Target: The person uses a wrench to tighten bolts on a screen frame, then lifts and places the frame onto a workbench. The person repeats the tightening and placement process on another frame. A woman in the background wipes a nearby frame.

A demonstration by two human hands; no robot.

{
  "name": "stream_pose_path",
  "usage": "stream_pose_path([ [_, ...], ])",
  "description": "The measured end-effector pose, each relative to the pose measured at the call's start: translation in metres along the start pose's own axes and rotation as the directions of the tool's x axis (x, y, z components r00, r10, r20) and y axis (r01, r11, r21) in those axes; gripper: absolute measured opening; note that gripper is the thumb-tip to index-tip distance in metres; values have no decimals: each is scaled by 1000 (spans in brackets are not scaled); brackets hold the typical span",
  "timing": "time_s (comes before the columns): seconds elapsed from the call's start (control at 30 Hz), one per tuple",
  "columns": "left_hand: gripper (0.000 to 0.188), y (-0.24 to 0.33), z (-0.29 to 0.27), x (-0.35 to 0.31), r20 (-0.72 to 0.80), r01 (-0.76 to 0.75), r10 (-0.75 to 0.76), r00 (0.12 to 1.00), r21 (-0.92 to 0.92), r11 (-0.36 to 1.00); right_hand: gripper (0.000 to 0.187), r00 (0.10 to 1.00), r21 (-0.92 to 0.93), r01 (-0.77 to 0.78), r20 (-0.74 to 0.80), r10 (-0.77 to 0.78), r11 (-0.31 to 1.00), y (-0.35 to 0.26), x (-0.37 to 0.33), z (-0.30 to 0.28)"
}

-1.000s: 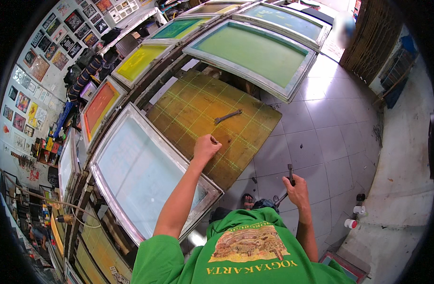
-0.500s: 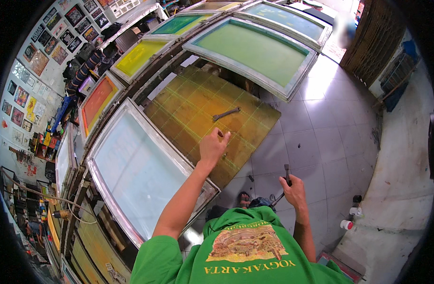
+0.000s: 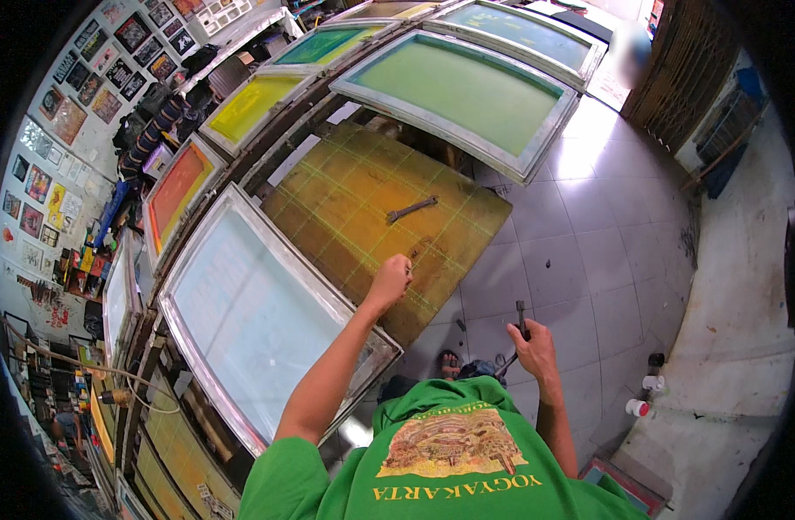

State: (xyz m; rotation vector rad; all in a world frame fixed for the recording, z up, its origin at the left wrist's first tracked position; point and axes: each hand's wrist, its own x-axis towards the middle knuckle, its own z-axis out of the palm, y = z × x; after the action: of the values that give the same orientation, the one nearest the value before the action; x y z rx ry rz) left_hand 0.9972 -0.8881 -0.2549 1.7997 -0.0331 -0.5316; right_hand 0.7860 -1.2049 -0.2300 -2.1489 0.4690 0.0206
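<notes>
My left hand [image 3: 391, 281] is closed above the near part of a yellow-brown board [image 3: 345, 182] marked with green grid lines. Whatever its curled fingers hold, if anything, is hidden. Farther along on the same board lies a grey metal wrench [image 3: 412, 210], apart from the hand. My right hand [image 3: 536, 350] is wrapped round a long dark metal tool [image 3: 520, 314] with a blocky end sticking up past the fingers. The tool's lower part slants down toward my legs, over the tiled floor; its exact kind is unclear.
A pale-blue framed screen [image 3: 250, 321] slopes just left of my left arm. Beyond the board, a green framed screen [image 3: 458, 95] overhangs it. Several coloured screens line the rail behind. At right stand a white wall [image 3: 726, 286] and small containers [image 3: 637, 407] on the floor.
My left hand has drawn slightly back toward me, and its fingers have curled in more. My right hand and its tool have shifted only a little.
</notes>
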Motion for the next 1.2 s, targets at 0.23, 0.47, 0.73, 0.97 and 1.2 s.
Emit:
stream_pose_path([
  [0.23, 39, 41, 1, 20, -199, 1, -64, 978, -303, 953, 45, 999, -81, -5, 47, 9, 997, 0, 5, 0],
  [0.47, 34, 24, 9, 29, -226, -238, 437, 871, 584, 776, 45, 998, -61, -29, 59, 33, 998, 12, 0, 5],
  [0.73, 44, -3, 24, 39, -185, -82, 333, 925, 757, 648, 42, 994, -52, -14, 111, 19, 999, 39, -5, 21],
  [0.97, 35, 44, 43, -49, -429, -209, 109, 897, -192, 959, 39, 980, -4, -1, 200, 1, 1000, 23, 13, 37],
  [1.2, 31, 64, -32, -252, -75, -39, -92, 993, -937, 346, 40, 906, -109, 260, 372, -203, 960, -55, 40, 43],
])
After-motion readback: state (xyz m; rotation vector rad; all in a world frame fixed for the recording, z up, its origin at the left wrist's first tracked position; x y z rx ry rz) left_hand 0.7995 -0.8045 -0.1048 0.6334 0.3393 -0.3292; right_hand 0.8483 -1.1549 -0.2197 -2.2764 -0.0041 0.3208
